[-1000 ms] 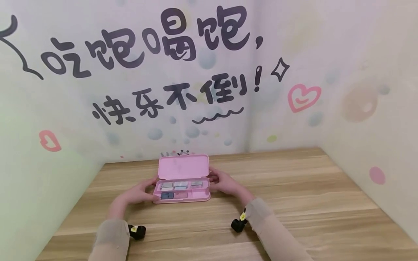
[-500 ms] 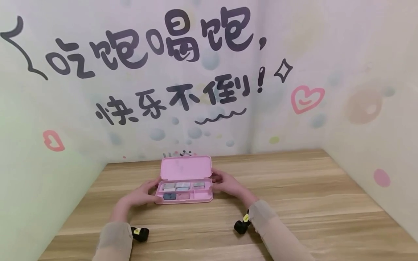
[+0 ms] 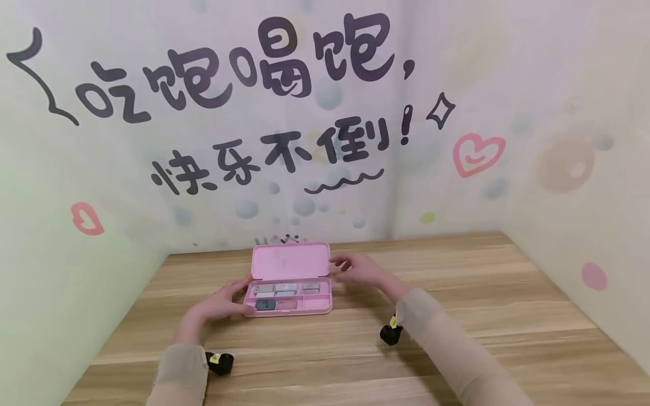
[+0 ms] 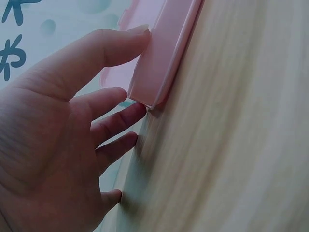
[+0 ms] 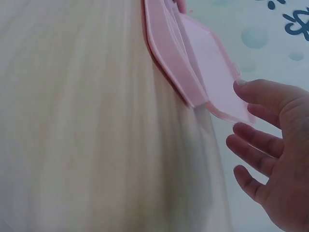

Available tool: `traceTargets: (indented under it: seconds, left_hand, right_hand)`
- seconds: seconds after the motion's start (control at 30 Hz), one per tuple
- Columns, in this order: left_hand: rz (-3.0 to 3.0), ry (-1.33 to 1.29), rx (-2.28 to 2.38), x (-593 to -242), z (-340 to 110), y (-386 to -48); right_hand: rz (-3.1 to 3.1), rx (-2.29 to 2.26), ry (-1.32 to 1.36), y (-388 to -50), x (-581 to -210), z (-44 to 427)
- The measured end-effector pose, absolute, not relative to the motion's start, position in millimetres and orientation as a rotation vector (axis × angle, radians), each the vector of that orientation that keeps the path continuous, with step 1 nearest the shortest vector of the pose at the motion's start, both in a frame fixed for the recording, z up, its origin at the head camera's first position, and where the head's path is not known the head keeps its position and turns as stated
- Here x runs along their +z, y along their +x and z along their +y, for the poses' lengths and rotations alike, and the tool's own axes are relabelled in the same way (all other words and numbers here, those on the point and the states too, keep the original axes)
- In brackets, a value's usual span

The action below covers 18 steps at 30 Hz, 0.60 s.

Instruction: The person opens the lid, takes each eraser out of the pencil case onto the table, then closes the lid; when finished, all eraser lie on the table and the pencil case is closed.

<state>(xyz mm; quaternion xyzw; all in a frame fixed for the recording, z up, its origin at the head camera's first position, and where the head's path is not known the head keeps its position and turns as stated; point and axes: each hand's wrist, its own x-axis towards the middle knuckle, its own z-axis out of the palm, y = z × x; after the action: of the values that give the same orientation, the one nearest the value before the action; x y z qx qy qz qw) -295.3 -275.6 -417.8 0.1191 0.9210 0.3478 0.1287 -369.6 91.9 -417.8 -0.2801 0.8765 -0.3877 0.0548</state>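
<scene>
A pink pencil case [image 3: 288, 312] lies on the table with its lid [image 3: 291, 260] raised at the back. Small pale blocks [image 3: 286, 289] sit in its rear row, while a dark block [image 3: 265, 305] and a pink block [image 3: 286, 305] lie in front. My left hand [image 3: 220, 303] holds the left end of the case, thumb at the near corner and fingers along the side. In the left wrist view, that thumb reaches over the case's wall [image 4: 161, 53]. Beside the lid's right edge is my right hand [image 3: 361, 269], fingers loosely bent and holding nothing; its thumb [image 5: 263, 92] is close to the lid.
The wood-grain table [image 3: 457, 304] extends to the right of the case and in front of it. A printed backdrop [image 3: 355, 208] stands right behind the lid, and side walls close off left and right. Each wrist carries a small black camera [image 3: 220, 363].
My right hand has let go of the case's right end and moved up and back beside the lid. The left hand keeps its hold. The view has shifted slightly.
</scene>
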Motion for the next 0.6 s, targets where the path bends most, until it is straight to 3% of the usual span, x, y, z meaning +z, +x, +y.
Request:
traceTargets:
  seconds: [0.3,0.6]
  left_hand:
    - [2.667,0.327,1.021,-417.7,-274.7,-292.5]
    - [2.656,0.329,1.032,-415.2,-274.4,-293.8]
  right_hand:
    - [2.582,-0.758,-1.017,-377.0,-389.8,82.3]
    - [2.58,-0.668,-1.163,-380.5,-393.1,61.8]
